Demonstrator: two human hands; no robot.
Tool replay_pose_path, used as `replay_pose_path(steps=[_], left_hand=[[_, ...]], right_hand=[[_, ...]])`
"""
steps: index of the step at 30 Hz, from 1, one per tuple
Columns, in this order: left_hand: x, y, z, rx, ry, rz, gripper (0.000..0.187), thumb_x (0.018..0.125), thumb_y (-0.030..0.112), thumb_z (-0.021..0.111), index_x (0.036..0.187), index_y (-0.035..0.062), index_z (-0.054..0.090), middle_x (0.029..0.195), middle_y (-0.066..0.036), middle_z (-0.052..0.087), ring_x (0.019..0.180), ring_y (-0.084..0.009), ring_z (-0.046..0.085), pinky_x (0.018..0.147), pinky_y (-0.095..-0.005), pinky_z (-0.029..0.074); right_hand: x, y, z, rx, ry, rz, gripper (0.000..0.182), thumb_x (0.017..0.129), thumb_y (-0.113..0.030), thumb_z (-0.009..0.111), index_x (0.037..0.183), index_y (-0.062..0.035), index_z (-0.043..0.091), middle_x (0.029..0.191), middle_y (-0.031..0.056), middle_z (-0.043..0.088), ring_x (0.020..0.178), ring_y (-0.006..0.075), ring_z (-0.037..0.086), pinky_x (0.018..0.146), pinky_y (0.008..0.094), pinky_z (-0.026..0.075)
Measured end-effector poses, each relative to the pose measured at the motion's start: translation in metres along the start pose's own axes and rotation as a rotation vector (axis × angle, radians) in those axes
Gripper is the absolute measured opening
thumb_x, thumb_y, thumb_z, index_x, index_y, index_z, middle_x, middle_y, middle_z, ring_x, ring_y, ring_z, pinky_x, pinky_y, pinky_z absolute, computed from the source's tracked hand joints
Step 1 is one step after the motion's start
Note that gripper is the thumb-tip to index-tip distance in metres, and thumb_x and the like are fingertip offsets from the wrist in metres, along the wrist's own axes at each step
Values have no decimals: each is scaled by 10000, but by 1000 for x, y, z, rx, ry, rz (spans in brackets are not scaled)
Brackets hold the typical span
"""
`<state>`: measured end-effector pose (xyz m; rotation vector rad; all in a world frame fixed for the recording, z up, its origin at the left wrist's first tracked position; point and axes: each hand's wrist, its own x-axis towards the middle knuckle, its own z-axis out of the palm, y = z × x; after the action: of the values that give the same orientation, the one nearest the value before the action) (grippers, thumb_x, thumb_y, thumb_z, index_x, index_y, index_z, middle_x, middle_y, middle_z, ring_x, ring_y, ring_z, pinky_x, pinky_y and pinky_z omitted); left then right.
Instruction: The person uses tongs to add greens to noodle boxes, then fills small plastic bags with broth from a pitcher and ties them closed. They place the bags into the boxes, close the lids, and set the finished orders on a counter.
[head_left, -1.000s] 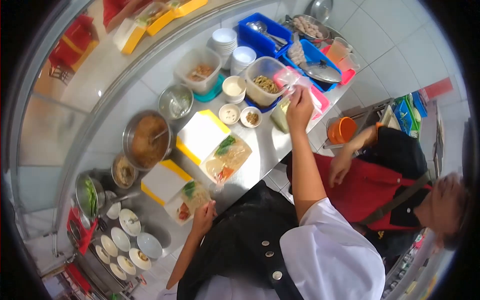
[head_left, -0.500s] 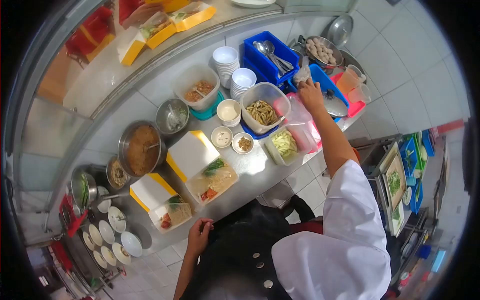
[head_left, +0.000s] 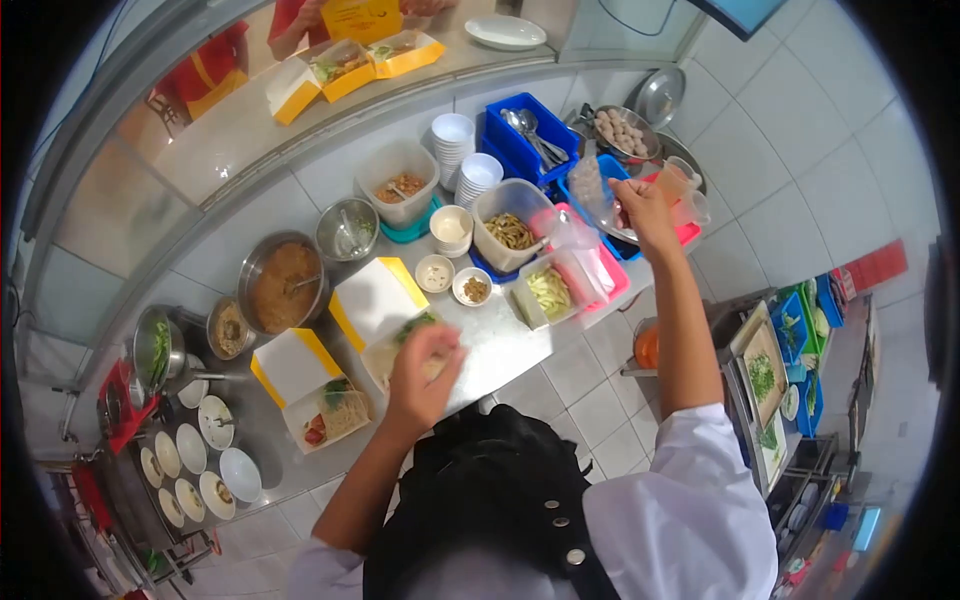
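Observation:
My right hand [head_left: 645,215] is closed at the blue tray [head_left: 612,165] on the far right of the counter. Its fingers are pinched on a clear plastic bag [head_left: 588,182] with pale contents that I cannot make out. My left hand [head_left: 422,375] is raised over the counter's front edge, its fingers loosely bent and apart, with nothing visible in them. It partly hides an open takeaway box [head_left: 378,305] of noodles. Left of that stands a second open takeaway box [head_left: 325,415] with noodles, greens and red pieces.
Tubs of green slices [head_left: 548,290] and brownish pieces [head_left: 508,232] stand mid-counter, near stacked white bowls [head_left: 455,145]. A steel bowl of brown food [head_left: 283,285] is farther left, with several white bowls [head_left: 190,450]. Cutlery lies in a blue bin [head_left: 530,135]. People in red stand behind the ledge.
My right hand has drawn back towards me with the plastic bag. My left hand has risen from beside the counter to in front of the noodle box. The view has shifted slightly.

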<state>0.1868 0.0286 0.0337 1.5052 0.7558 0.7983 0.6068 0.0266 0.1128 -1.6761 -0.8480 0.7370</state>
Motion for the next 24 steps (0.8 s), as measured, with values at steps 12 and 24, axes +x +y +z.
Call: replay_pose_path(steps=[12, 24], left_hand=[[47, 91, 146, 268, 269, 639, 1111, 758, 292, 976, 1556, 16, 252, 1473, -265, 410, 1340, -373, 500, 1163, -441, 398], [50, 67, 303, 6, -324, 101, 227, 1030, 132, 683, 1160, -49, 725, 959, -143, 774, 874, -219, 758, 786, -381, 585]], right_hand=[[-178, -3, -5, 250, 63, 17, 258, 999, -114, 746, 922, -120, 500, 625, -4, 608, 491, 64, 530, 457, 223, 379], [-157, 75, -145, 306, -5, -15, 229, 1048, -172, 661, 1229, -76, 558, 732, -4, 619, 597, 51, 536, 547, 222, 393]])
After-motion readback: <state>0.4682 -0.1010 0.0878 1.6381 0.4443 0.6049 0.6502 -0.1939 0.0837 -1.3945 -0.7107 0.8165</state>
